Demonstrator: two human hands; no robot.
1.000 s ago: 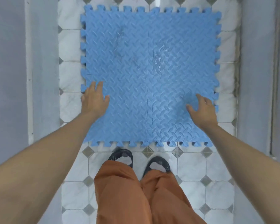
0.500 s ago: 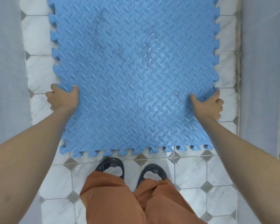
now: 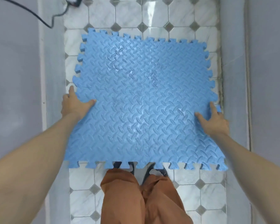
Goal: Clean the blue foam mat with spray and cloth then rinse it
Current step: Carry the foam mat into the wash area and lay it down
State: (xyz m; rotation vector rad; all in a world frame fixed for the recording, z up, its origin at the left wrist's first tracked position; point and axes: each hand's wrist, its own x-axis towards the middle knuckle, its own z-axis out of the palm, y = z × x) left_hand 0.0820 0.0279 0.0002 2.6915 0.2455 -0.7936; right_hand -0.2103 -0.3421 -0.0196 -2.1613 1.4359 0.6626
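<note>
The step in hand looks like lifting the blue foam mat [image 3: 144,107] off the tiled floor [image 3: 153,16], probably to carry it for rinsing, though no spray, cloth or tap is showing. To do it well, both hands should be rising together and keeping the mat level, since it is made of interlocking tiles whose seams could be pulling apart if one side sags; a grip further in from the toothed edge would be safer than one on the tabs alone.

Nearest the camera, at the lower middle of the frame, orange trouser legs [image 3: 144,198] are standing, with the mat's near edge covering most of the dark shoes [image 3: 149,169], so that edge seems raised off the floor. At middle left, the left hand [image 3: 75,105] is gripping the mat's left edge, thumb on top and fingers going underneath. At middle right, the right hand [image 3: 214,121] is holding the right edge, thumb and forefinger lying on top, the other fingers hidden.

The mat is filling the centre of the frame, light blue, embossed with a leaf-like pattern, its seams forming a cross, with shiny wet-looking patches near the middle. At the upper left, a black cable [image 3: 39,16] is trailing.
</note>
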